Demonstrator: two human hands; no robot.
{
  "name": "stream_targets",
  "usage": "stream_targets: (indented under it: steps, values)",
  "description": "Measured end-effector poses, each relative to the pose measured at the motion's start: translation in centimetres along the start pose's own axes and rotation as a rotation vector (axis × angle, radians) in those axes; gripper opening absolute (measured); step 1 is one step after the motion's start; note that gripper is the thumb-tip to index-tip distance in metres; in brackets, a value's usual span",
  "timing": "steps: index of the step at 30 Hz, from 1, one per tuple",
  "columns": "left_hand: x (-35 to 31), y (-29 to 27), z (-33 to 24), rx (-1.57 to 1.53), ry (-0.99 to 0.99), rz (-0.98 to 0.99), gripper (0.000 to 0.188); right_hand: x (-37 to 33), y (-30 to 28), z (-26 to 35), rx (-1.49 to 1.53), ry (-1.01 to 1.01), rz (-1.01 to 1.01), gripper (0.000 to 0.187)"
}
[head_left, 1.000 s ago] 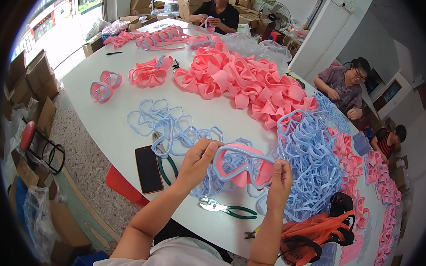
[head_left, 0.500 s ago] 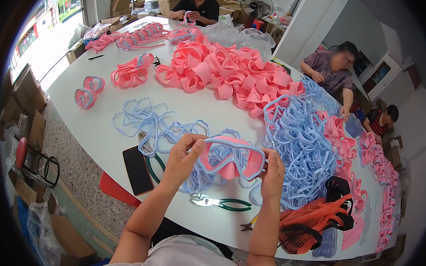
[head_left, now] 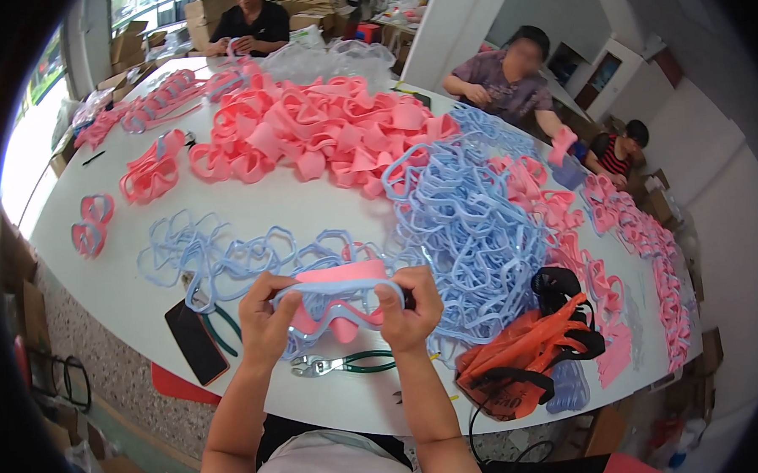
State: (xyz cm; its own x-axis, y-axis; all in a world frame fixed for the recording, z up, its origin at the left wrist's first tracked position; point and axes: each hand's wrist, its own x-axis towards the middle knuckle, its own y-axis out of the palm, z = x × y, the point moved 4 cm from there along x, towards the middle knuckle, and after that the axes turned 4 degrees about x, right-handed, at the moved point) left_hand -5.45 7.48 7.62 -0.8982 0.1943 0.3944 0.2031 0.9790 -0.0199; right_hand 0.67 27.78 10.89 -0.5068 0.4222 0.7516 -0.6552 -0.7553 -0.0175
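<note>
Between my two hands is a swim mask with a pink skirt and a light blue frame (head_left: pixel 340 274). My left hand (head_left: pixel 267 316) grips its left end, thumb pressed on the blue rim. At the other end, my right hand (head_left: pixel 412 306) pinches the rim in the same way. The mask is tilted, so its blue edge faces me, with the pink nose piece hanging below. Just under it on the white table lie slip-joint pliers (head_left: pixel 342 363) with green handles. Loose light blue frames (head_left: pixel 219 254) lie behind and to the left of my hands.
A big heap of blue frames (head_left: pixel 472 232) rises to the right, beside a heap of pink skirts (head_left: pixel 323 129). A black phone (head_left: pixel 196 342) and more green-handled pliers (head_left: pixel 222 328) are at left. An orange bag (head_left: pixel 511 357) sits at right. Several people work around the table.
The mask has tipped from facing me to a more edge-on angle, with both hands still on it. My view has swung to the right. A co-worker's hand at right now holds something pink.
</note>
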Motion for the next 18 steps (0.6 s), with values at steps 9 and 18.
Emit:
stream_targets:
  steps: [9,18]
  values:
    - [-0.7,1.4,1.1,-0.209,-0.239,0.178,0.041,4.2,-4.6,1.3,-0.206,0.025,0.250,0.017]
    - [-1.5,-5.5,2.7,-0.081,-0.146,-0.198,0.040,15.9,-25.1,-5.4,-1.485,0.142,-0.104,0.032]
